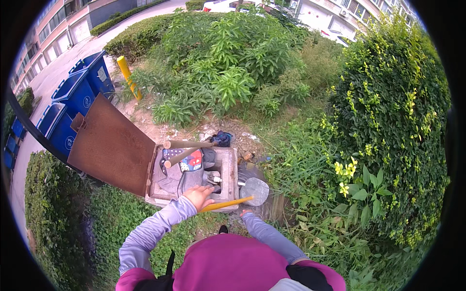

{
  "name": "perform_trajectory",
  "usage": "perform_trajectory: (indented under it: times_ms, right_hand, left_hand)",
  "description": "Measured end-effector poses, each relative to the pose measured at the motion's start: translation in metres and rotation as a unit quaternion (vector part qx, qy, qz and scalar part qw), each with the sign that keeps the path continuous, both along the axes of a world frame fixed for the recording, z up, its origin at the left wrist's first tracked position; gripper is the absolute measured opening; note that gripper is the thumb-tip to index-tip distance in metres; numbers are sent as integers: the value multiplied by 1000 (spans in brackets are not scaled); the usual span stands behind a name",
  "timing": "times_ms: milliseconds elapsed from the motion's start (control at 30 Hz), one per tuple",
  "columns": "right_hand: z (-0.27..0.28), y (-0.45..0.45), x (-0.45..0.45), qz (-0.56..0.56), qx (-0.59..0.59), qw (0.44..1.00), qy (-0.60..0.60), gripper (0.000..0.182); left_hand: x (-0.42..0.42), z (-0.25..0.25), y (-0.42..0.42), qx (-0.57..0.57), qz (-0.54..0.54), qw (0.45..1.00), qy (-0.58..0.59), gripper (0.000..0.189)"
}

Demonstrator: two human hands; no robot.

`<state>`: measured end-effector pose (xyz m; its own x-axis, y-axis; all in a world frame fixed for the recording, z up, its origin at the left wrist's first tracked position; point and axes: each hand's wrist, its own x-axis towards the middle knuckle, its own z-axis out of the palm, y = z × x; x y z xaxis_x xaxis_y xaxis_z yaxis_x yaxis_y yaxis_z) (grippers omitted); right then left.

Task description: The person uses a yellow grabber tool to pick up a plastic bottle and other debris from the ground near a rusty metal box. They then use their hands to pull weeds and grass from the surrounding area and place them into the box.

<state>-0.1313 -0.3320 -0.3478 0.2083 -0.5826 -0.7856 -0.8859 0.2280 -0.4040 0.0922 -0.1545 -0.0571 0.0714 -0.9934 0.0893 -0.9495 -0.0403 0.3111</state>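
Note:
My left hand (198, 197) is over the near side of a square masonry-rimmed box (235, 171), palm down with fingers apart. Beneath and beside it, a yellow pole (227, 204) slants across the near rim. Grey cloth (164, 184) and a patterned cloth (192, 160) lie inside the box, beside a pipe fitting with a white part (217, 179). Only a little of my right hand (246, 212) shows past its sleeve, below the pole's far end; its grip is hidden. A grey, rounded flat object (256, 189) lies on wet ground right of the box.
A rusty metal lid (113, 145) stands raised on the box's left. Two wooden poles (189, 144) reach over the far rim, near a dark cloth bundle (222, 139). Blue bins (78, 91) and a yellow post (129, 78) stand beyond. A tall hedge (393, 127) rises at right.

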Motion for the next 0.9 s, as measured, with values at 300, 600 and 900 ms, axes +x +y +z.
perform_trajectory:
  times_ms: [300, 600, 900]
  right_hand:
    - [45, 54, 49, -485, 292, 810, -157, 21]
    - [5, 60, 57, -563, 445, 675, -169, 20]
    - [46, 58, 127, -642, 512, 500, -276, 27]
  left_hand:
    - [47, -49, 47, 509, 221, 619, 555, 83]
    - [-26, -43, 69, 493, 303, 296, 760, 27]
    - [-12, 145, 11, 575, 97, 813, -9, 64]
